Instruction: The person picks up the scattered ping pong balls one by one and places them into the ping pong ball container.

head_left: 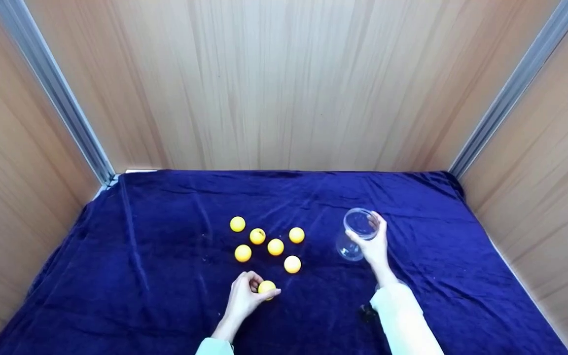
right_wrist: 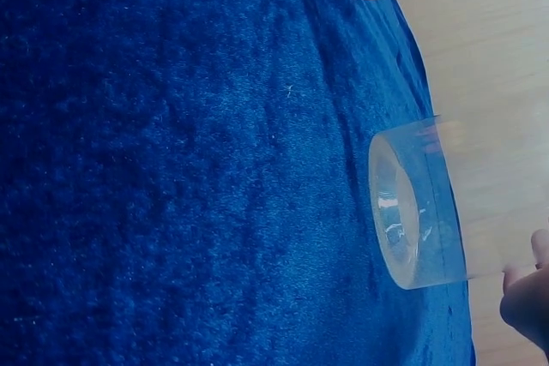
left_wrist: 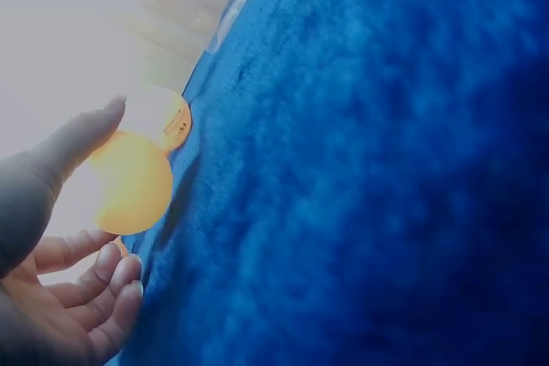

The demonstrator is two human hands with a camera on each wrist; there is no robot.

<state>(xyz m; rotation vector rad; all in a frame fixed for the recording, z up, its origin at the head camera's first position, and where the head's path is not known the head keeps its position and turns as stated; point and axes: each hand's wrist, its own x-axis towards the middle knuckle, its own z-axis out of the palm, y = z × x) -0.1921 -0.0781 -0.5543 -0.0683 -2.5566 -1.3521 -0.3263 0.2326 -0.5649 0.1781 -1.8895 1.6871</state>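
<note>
Near the front of the cloth, my left hand (head_left: pixel 242 297) pinches a yellow-orange ping-pong ball (head_left: pixel 266 289) between thumb and fingers. The left wrist view shows this ping-pong ball (left_wrist: pixel 133 184) close up, with the thumb above it and the fingertips below. On the right, my right hand (head_left: pixel 374 247) grips a clear plastic cup (head_left: pixel 350 249) near its rim, thumb on the near side. The cup leans a little, its mouth toward the top, and nothing shows inside it. In the right wrist view, the bottom of the cup (right_wrist: pixel 396 220) is close over the cloth.
Several more ping-pong balls (head_left: pixel 275 247) lie loosely grouped between the hands, beyond the left one. Dark blue velvet cloth (head_left: pixel 165 296) with wrinkles covers the table. Wood-grain panels (head_left: pixel 284 88) rise at the back and both sides, joined by metal corner posts (head_left: pixel 62 93).
</note>
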